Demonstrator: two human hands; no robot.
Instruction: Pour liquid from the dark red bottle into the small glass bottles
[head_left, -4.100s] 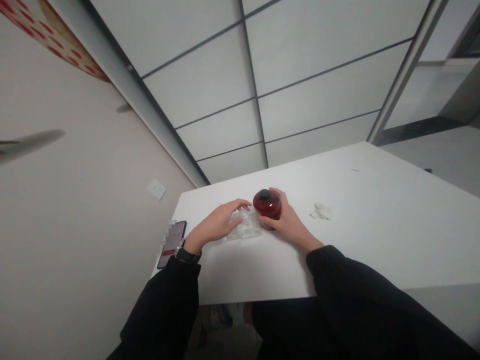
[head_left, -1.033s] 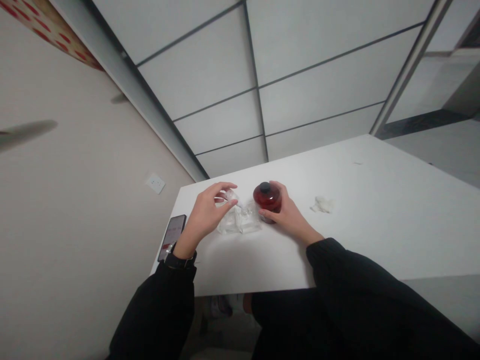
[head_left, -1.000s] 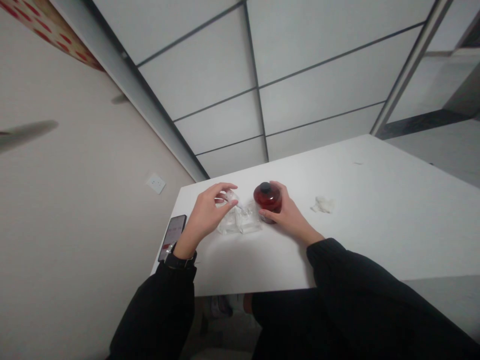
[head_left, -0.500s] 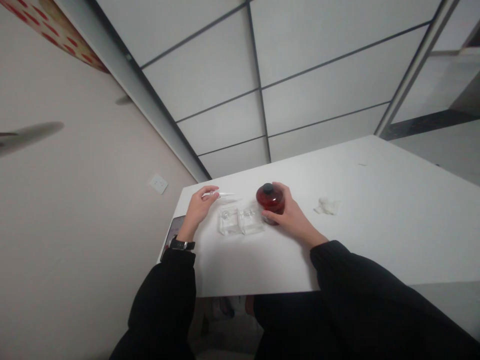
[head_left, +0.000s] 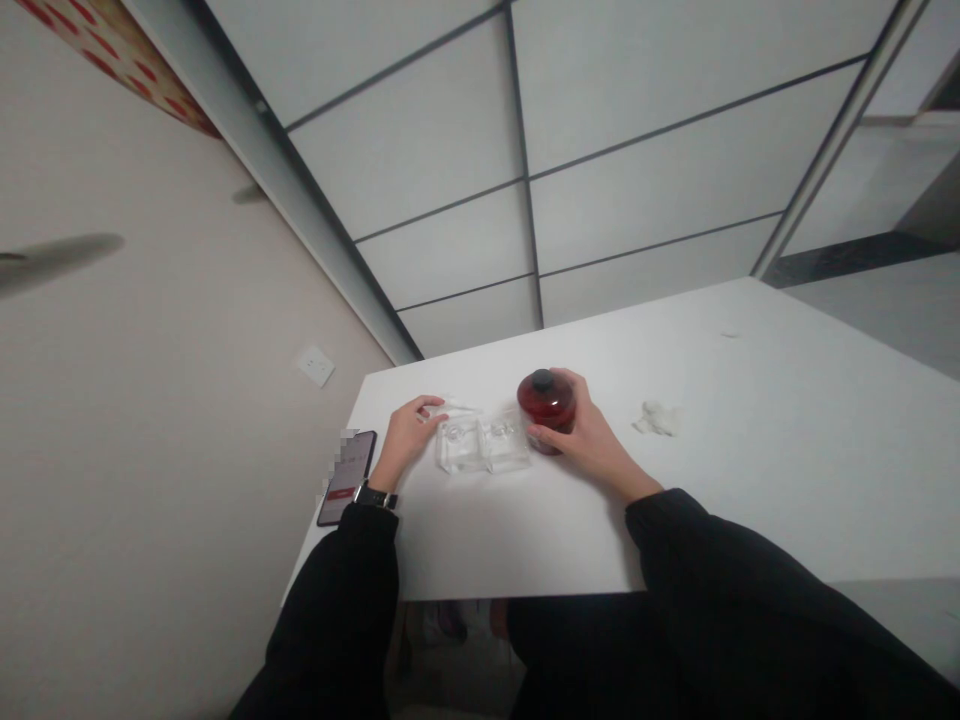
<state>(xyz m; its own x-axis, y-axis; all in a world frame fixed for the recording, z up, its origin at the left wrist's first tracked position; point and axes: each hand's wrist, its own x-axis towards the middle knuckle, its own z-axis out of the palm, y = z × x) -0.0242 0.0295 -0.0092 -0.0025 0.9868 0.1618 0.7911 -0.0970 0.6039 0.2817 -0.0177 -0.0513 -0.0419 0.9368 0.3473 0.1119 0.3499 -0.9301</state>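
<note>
My left hand (head_left: 409, 437) is closed, pinching a slim clear dropper-like tube (head_left: 463, 408) whose tapered end points right. Beneath it, two clear square containers (head_left: 484, 450) stand side by side, each with a rounded clear shape inside; their contents are hard to make out. My right hand (head_left: 589, 432) wraps around a dark red, translucent bottle (head_left: 546, 403) with a black cap on top. The bottle stands upright just right of the containers, very close to the right one.
A phone (head_left: 349, 480) lies at the table's left edge beside my watch. Crumpled white tissue (head_left: 656, 418) rests to the right of the bottle. A small pale scrap (head_left: 729, 334) is near the far edge of the white table (head_left: 787, 450). Walls border the left and back.
My left hand has come down and slightly right, bringing the clear tube to the containers' back rim. My right hand stays around the bottle. More of the phone shows.
</note>
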